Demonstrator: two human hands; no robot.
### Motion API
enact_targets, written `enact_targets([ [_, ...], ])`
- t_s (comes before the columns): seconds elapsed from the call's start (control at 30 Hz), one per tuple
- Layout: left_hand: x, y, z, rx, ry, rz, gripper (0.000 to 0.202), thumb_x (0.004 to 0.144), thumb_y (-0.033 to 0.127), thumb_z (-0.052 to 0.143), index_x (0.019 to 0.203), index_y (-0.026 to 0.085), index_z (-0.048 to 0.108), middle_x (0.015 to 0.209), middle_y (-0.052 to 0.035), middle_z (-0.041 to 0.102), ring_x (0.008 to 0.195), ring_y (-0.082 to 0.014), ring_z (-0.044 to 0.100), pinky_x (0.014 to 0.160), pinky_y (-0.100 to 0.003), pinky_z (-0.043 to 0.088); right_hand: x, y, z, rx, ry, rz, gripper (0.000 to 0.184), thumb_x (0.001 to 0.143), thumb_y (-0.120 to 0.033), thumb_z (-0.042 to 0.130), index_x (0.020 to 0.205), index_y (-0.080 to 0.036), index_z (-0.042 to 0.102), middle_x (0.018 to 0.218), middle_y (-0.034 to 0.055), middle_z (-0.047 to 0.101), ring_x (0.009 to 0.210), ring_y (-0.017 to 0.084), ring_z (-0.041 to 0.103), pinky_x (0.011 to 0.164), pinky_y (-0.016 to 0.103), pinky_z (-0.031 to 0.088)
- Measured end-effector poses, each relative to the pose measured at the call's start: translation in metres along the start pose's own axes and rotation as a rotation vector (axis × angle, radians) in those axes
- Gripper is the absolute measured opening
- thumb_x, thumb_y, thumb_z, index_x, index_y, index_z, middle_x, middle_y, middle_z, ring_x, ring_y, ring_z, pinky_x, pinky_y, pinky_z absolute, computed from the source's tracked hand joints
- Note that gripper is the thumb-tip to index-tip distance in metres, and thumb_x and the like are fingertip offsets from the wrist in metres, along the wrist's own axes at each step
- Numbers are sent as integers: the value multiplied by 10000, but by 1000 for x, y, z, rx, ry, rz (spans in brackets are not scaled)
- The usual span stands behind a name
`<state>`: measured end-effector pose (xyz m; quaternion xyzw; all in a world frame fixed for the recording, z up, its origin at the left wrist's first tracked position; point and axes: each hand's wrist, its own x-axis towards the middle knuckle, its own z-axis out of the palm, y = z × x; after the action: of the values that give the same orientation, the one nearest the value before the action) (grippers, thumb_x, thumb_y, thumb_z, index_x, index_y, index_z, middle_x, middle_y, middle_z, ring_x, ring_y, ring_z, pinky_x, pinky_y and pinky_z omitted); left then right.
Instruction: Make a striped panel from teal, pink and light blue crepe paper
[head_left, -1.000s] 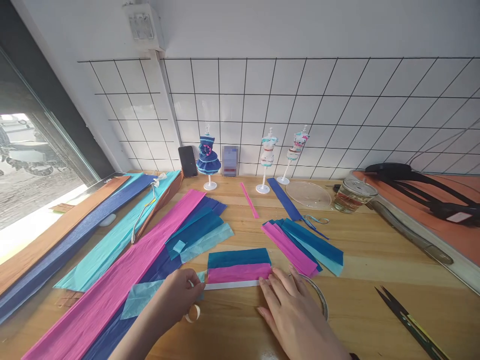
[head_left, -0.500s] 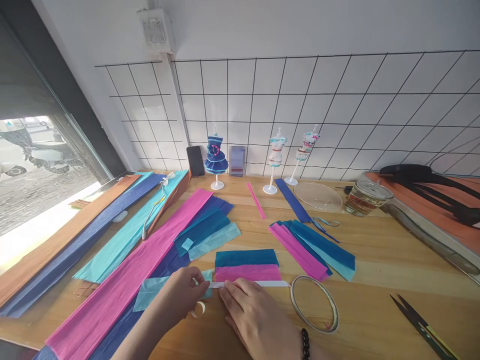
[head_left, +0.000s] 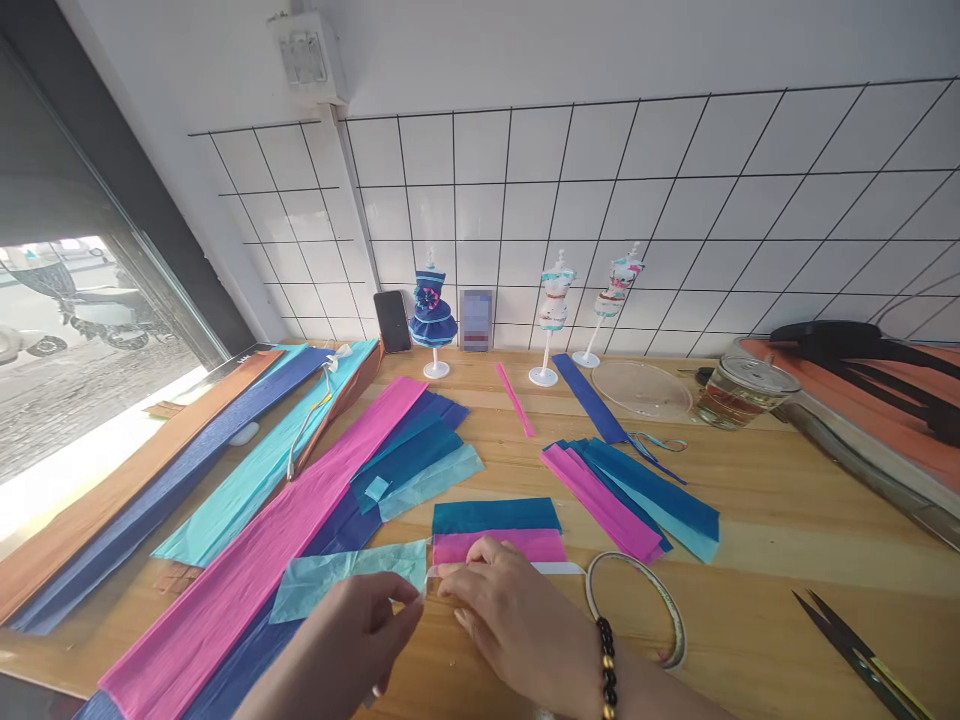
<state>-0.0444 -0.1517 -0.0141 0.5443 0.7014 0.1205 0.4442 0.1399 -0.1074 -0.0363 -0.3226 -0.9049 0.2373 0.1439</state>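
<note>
A strip of white tape (head_left: 559, 568) runs along the near edge of a pink crepe paper piece (head_left: 536, 545), below a teal band (head_left: 495, 515), and leads right to its roll (head_left: 679, 610). My left hand (head_left: 367, 625) pinches the tape's left end between thumb and forefinger, bending it slightly down. My right hand (head_left: 517, 610) lies over the tape and pink paper, fingers bent, fingertips pressing near the left end; it hides the tape's middle. A light blue crepe paper piece (head_left: 349, 572) lies just beyond my left hand.
Long crepe strips, including a pink one (head_left: 277, 530), stretch along the left. Cut pieces (head_left: 637, 490) fan out at right, with scissors (head_left: 859, 645) nearer. Dress stands, one in a blue dress (head_left: 433, 310), a phone (head_left: 392, 322) and a glass jar (head_left: 742, 395) stand farther back.
My left hand has dropped a little, uncovering more of the light blue paper. My right hand has arched its fingers and its wrist has turned. The white curl below my left hand has moved lower.
</note>
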Motion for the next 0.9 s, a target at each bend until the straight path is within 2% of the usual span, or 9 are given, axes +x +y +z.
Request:
enact_targets([
  [0.07,-2,1,13,64,18,40,337,808,445,412,899,202,627,479,39,520,441,-145,517,477,-233,375,4,1,-6,182,21,122,272,845,-95,465,985,-279,608,995,-57,659,984,121,525,839,219,384],
  [0.13,-4,2,25,166,65,122,300,825,374,391,869,216,642,534,11,571,492,-154,538,510,-238,363,8,1,-9,274,34,207,211,860,-139,469,916,-258,634,943,-50,669,957,115,543,810,203,391],
  [0.2,-4,2,34,267,73,170,272,824,317,389,826,226,645,585,-11,613,546,-166,556,535,-246,342,12,0,-8,281,29,242,190,880,-219,476,788,-231,642,849,-37,673,894,122,559,770,207,397],
  [0.3,-5,4,41,340,46,159,250,820,281,393,823,235,639,607,-22,637,573,-183,573,532,-255,306,18,-3,-2,236,23,266,233,851,-287,532,654,-209,629,780,-12,664,843,142,562,747,227,390],
  [0.4,-6,8,40,333,13,158,241,809,297,425,856,248,657,603,-13,642,567,-180,570,531,-252,300,24,-5,4,176,29,305,196,792,-182,553,614,-204,633,763,1,666,815,154,559,762,252,376],
  [0.47,-7,8,37,279,0,169,255,789,356,477,918,250,670,593,3,637,557,-170,555,532,-246,308,27,-6,6,141,29,325,240,770,-104,512,587,-204,630,702,-1,659,764,152,555,764,263,370],
  [0.6,-2,-1,25,96,93,132,368,817,478,419,888,219,671,545,19,592,543,-154,538,543,-235,347,30,-6,4,116,11,340,262,766,-82,497,585,-210,635,669,-9,669,754,160,564,718,254,381],
  [0.73,13,-12,17,48,209,88,362,828,433,388,915,204,655,515,28,546,540,-163,535,562,-247,359,30,-5,1,114,8,361,247,774,-76,492,729,-221,686,772,0,703,831,171,589,729,255,402],
  [0.9,25,-8,19,40,195,88,328,800,387,411,823,186,670,481,42,460,493,-148,449,518,-252,295,29,-5,3,114,12,358,305,782,-58,469,843,-237,708,862,11,712,903,178,598,780,267,413],
])
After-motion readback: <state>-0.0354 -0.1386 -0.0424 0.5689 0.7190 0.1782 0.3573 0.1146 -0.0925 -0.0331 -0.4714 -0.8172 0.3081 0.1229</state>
